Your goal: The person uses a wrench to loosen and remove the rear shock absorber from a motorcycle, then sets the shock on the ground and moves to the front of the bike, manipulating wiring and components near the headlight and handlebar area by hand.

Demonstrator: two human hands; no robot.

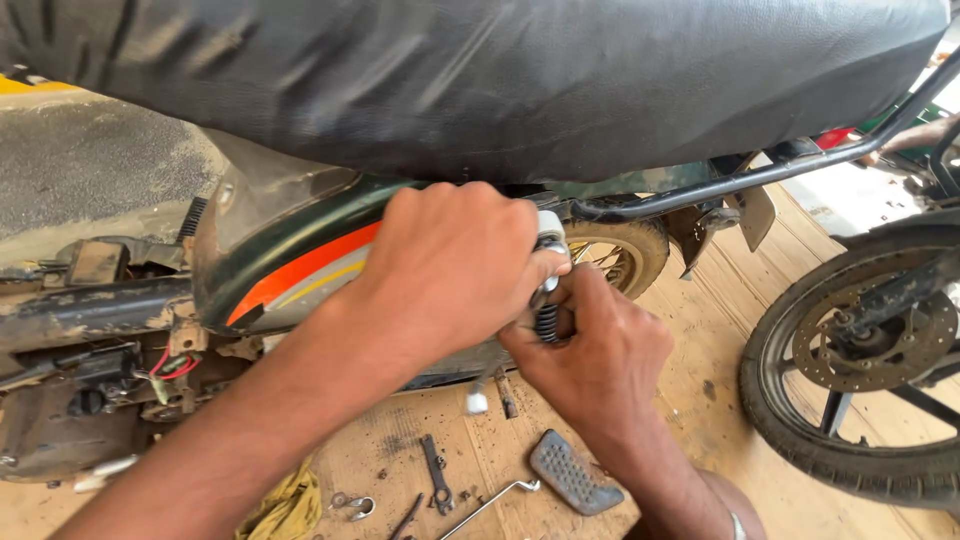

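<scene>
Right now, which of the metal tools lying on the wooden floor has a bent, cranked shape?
The long thin bent rod wrench, lying left of the grey foot pedal pad. The dark spanner beside it is short, flat and straight.

Below the black motorcycle seat (500, 80), the left hand (450, 265) and right hand (600, 350) both close around the shock absorber (546, 285). On the wooden floor (700, 400) beneath the seat lie a spanner (436, 475) and a footrest rubber (574, 472)

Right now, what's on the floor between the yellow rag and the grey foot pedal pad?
Head view: on the wooden floor, between the yellow rag and the grey pedal pad, lie a small clamp, a black spanner and a bent metal rod.
</scene>
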